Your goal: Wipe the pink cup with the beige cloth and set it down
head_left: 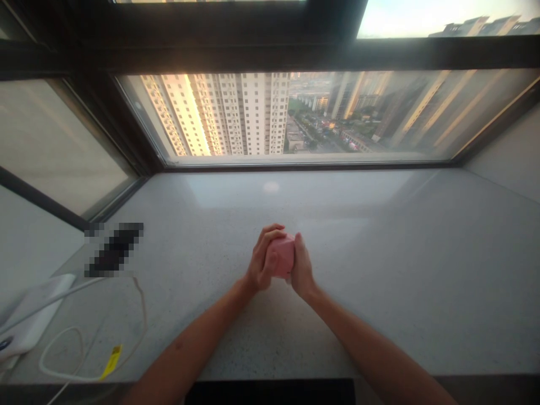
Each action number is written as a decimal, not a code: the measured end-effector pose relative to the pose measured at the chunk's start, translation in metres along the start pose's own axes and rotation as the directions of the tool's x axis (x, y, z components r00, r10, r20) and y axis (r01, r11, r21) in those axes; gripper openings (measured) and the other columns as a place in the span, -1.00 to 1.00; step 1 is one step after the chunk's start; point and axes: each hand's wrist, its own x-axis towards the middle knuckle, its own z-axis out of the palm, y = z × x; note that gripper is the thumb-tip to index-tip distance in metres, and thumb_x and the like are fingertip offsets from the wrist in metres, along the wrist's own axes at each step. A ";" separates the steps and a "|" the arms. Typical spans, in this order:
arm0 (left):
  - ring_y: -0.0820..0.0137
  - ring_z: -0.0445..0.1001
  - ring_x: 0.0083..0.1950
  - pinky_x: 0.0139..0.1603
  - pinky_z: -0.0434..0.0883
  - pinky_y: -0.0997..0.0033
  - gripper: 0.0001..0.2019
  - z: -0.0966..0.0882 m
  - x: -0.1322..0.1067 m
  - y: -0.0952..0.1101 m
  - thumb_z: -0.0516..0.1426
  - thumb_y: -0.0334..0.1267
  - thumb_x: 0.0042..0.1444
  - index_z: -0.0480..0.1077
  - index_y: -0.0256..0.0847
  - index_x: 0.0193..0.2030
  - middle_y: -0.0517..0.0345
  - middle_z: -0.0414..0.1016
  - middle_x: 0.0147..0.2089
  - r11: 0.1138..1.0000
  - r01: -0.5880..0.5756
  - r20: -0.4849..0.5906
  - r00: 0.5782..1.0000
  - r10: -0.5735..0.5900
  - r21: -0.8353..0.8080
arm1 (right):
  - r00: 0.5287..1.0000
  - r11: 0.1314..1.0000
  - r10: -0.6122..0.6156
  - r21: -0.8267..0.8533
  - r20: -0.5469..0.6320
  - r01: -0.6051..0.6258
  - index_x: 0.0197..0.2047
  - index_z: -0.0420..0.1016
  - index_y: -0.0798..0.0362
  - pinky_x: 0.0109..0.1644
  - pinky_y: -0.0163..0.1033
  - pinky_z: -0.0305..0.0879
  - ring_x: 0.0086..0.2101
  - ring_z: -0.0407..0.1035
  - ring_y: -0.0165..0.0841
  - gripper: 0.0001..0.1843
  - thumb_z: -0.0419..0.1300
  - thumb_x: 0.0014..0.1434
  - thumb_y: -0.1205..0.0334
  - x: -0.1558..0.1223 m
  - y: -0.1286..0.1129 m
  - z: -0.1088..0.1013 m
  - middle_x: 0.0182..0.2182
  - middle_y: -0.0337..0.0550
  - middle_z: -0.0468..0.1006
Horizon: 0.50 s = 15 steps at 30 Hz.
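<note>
1. Fingers [270, 230]: those of the left hand [260, 261] curl over the top and left face of a pink rounded object [282, 256], small, smooth, material unclear. Those of the right hand [301, 269] press flat against its right face. Both hands are closed on it, with no gap showing between skin and object.

2. Position of the object: held between the 2 hands at mid-frame, low over the grey speckled stone worktop [379, 270]. Whether its underside touches the stone cannot be told.

3. Risk, as a judgement: the hold is a squeeze from 2 sides on a smooth, rounded body. Uneven pressure or a twist could let it pop out and drop onto the hard stone, and being rounded it might roll away.

4. Surroundings, left: a flat white device [31, 315] at the worktop's edge, and a loose white cable [144, 318] looping from it with a yellow tag [111, 361]. A dark pixelated patch [113, 247] lies behind them. All are well apart from the hands.

5. Surroundings, far: a wide dark-framed window [295, 118] along the worktop's back, with tower blocks beyond it.

6. Obstructions: nothing lies between the hands and the window, and the cable loop is the nearest snag on the left.
</note>
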 end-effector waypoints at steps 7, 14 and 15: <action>-0.02 0.42 0.37 0.38 0.38 -0.13 -0.54 0.006 -0.003 0.004 -0.02 0.10 0.48 0.39 -0.10 0.30 -0.19 0.39 0.37 1.000 -0.012 -0.040 0.999 0.013 0.025 | 0.997 0.994 -0.058 -0.099 -0.045 0.053 -0.36 0.43 0.01 -0.38 -0.26 0.30 -0.44 0.28 -0.36 -0.30 0.14 0.27 -0.54 0.003 0.003 -0.007 -0.45 -0.23 0.43; 0.08 0.52 0.21 0.26 0.47 0.00 -0.53 0.009 -0.001 0.007 -0.12 0.09 0.52 0.43 -0.14 0.21 -0.10 0.52 0.21 0.947 0.258 -0.006 0.965 -0.264 -0.190 | 0.989 0.970 -0.143 -0.191 0.035 0.147 -0.34 0.46 0.01 -0.44 -0.26 0.24 -0.46 0.27 -0.35 -0.23 0.06 0.26 -0.60 -0.002 -0.001 -0.006 -0.47 -0.21 0.43; 0.11 0.53 0.17 0.22 0.49 0.04 -0.53 0.011 -0.001 0.008 -0.14 0.08 0.53 0.43 -0.14 0.19 -0.08 0.53 0.17 0.920 0.320 -0.002 0.944 -0.329 -0.228 | 0.986 0.960 -0.159 -0.223 0.059 0.168 -0.34 0.46 0.02 -0.45 -0.26 0.22 -0.47 0.27 -0.35 -0.22 0.05 0.26 -0.61 -0.002 -0.001 -0.007 -0.48 -0.21 0.42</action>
